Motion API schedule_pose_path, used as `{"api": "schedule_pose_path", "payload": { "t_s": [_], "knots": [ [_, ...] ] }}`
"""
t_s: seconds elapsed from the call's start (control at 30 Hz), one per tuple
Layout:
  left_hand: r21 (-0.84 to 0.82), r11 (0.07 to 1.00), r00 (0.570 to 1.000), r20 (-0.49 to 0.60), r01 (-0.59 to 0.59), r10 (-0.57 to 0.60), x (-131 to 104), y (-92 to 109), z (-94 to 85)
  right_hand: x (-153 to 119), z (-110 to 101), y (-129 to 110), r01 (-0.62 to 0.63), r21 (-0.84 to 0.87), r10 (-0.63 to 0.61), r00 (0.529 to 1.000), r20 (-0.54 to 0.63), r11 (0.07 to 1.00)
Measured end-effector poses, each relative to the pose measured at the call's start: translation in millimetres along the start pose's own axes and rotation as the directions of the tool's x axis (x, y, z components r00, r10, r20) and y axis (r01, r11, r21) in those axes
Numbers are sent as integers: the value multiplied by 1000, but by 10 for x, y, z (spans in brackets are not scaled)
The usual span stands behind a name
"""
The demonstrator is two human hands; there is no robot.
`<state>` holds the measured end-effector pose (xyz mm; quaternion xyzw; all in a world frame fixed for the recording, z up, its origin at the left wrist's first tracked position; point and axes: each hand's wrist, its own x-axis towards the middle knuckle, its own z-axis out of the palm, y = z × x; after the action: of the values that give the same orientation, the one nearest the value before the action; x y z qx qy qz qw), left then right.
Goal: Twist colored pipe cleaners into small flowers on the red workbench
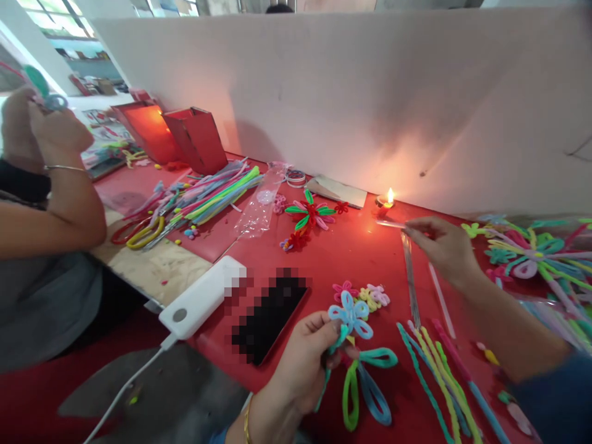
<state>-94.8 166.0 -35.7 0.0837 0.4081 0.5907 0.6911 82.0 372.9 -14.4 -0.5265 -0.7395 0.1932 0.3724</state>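
Observation:
My left hand (pixel 311 354) is closed around a pipe-cleaner flower piece at the lower middle. Its light blue flower (pixel 350 315) sticks up past my thumb, and teal, green and blue loops (pixel 370 388) spread out below. My right hand (pixel 437 243) pinches a thin whitish stick (pixel 391 224) with its tip pointing left, just below a lit flame (pixel 390 197) by the white wall. Under my right hand lies a bundle of thin wires (pixel 409 280). Loose coloured pipe cleaners (pixel 439 376) lie to the right of my left hand.
On the red table are a black phone (pixel 272 317), a white power bank (pixel 203 299), a green-and-red flower (pixel 311 213), scissors (pixel 147 234) and a pipe-cleaner pile (pixel 222 194). Finished flowers (pixel 539 253) lie at right. Red boxes (pixel 197 139) stand at back left, near another person's arm (pixel 69 185).

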Motion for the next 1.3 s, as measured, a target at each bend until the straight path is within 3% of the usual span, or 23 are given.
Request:
{"api": "schedule_pose_path", "payload": {
  "t_s": [0.07, 0.1, 0.17, 0.23, 0.4, 0.8, 0.9, 1.13, 1.3],
  "knots": [
    [-25, 999, 999, 4, -33, 33, -27, 7, 34, -410, -176, -243, 71, 76, -74, 997, 28, 995],
    [-36, 998, 999, 5, -44, 45, -47, 10, 59, -602, -260, -364, 163, 81, -168, 984, 59, 983],
    [-45, 998, 999, 11, -52, 53, -98, 14, 119, -918, -402, -578, 347, 145, -368, 917, 156, 927],
    [-42, 998, 999, 23, -47, 48, -163, 14, 181, -1120, -500, -736, 448, 205, -486, 849, 207, 870],
    [-25, 999, 998, 40, -42, 43, -340, -15, 276, -1295, -633, -917, 574, 149, -593, 783, 188, 805],
    [-36, 994, 990, 92, -104, 107, -612, -81, 374, -1634, -896, -1017, 802, -116, -787, 598, 154, 586],
    [-2, 993, 985, 119, -122, 122, -636, -95, 380, -1677, -974, -1060, 802, -148, -787, 597, 156, 579],
    [84, 985, 981, 137, -151, 139, -671, -100, 388, -1750, -1141, -1131, 761, -98, -744, 648, 161, 641],
    [85, 987, 983, 133, -139, 127, -701, -94, 407, -1743, -1069, -1127, 784, -116, -773, 620, 135, 609]
  ]
}}
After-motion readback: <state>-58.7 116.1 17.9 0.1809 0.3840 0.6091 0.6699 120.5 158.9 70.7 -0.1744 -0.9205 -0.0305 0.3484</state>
